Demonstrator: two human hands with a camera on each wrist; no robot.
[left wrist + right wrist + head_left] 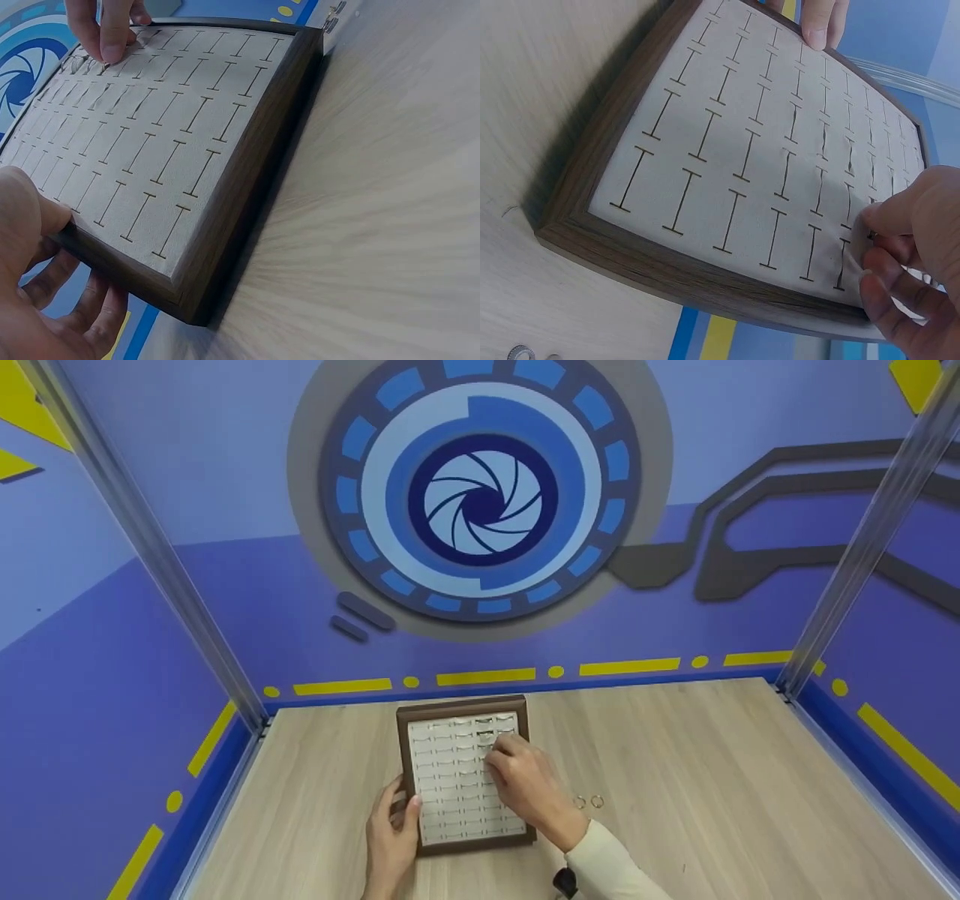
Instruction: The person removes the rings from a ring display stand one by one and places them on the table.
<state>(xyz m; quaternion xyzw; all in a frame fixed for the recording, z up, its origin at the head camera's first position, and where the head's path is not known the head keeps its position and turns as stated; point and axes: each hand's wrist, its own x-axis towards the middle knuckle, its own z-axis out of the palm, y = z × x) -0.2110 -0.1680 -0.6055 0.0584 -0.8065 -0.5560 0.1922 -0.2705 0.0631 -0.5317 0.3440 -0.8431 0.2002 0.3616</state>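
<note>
A ring display tray (463, 709) with a brown wood-look frame and a pale slotted pad stands tilted on the table. My left hand (394, 829) grips its left edge, thumb over the frame and fingers behind, as the left wrist view shows. Thumb and fingertips of my right hand (529, 780) pinch a small ring at a slot in the upper right part of the pad. That ring is mostly hidden by the fingers. Several rings (485, 721) sit in slots near the top right. Most lower slots (705, 135) hold nothing.
Two loose rings (597, 802) lie on the wooden table (712, 780), right of the tray and close to the right wrist. Blue and purple printed walls (247, 607) with metal corner posts (862, 532) enclose the table at the back and sides.
</note>
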